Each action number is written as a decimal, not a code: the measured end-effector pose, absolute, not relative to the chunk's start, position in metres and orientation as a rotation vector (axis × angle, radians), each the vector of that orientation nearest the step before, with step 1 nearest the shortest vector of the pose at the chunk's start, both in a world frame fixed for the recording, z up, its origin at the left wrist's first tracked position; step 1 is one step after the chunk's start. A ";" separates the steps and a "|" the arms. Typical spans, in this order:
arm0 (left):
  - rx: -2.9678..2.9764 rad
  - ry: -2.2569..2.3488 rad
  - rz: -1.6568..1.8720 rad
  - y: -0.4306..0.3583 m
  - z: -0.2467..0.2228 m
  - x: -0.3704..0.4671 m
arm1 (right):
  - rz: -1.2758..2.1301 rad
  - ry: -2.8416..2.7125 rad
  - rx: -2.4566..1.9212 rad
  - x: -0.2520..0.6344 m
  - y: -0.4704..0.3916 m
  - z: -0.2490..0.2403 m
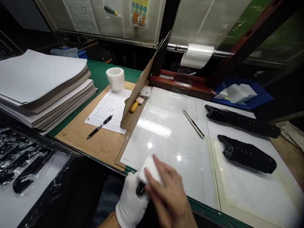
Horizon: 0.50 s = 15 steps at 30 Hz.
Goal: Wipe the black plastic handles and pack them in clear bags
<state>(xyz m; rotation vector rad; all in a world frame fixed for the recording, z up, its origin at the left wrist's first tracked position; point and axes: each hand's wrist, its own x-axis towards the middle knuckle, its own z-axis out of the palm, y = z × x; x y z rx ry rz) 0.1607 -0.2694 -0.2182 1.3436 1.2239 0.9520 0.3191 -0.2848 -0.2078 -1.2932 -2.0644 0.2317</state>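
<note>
black part is at the counter's near edge, mostly hidden between the hands, only a dark end showing. left hand, white glove, is closed round it; right hand, bare, has fingers wrapped on a white block, against or just above the part, blur hides which. main risk, i'd say: glove fabric slips and the part drops, as both hands sit right over that edge. grit under the block could scratch the part; bare fingertips could smudge it. beyond the hands, the clear sheet could get marked if the part lands there. what looks like a knife lies loose near the sheet's right edge, so a careless reach could mean a cut. near piece and far piece, both black, lie toward the counter's right edge; a forearm could drag them. left of the sheet, pen crosses the form's near edge and could roll; paper stack, toward the counter's left edge, is uneven, could slide if bumped.
</note>
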 end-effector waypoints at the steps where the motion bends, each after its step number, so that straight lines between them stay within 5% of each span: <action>1: 1.345 1.233 0.947 -0.270 -0.219 0.160 | 0.298 -2.032 -1.365 0.319 -0.287 -0.207; 6: 1.336 1.207 0.985 -0.271 -0.214 0.151 | 0.438 -1.953 -1.344 0.314 -0.268 -0.200; 11: 1.318 1.228 1.036 -0.274 -0.199 0.145 | 0.929 -1.647 -1.477 0.311 -0.179 -0.187; 15: 1.246 1.221 1.042 -0.275 -0.192 0.143 | 0.870 -1.586 -1.475 0.321 -0.166 -0.173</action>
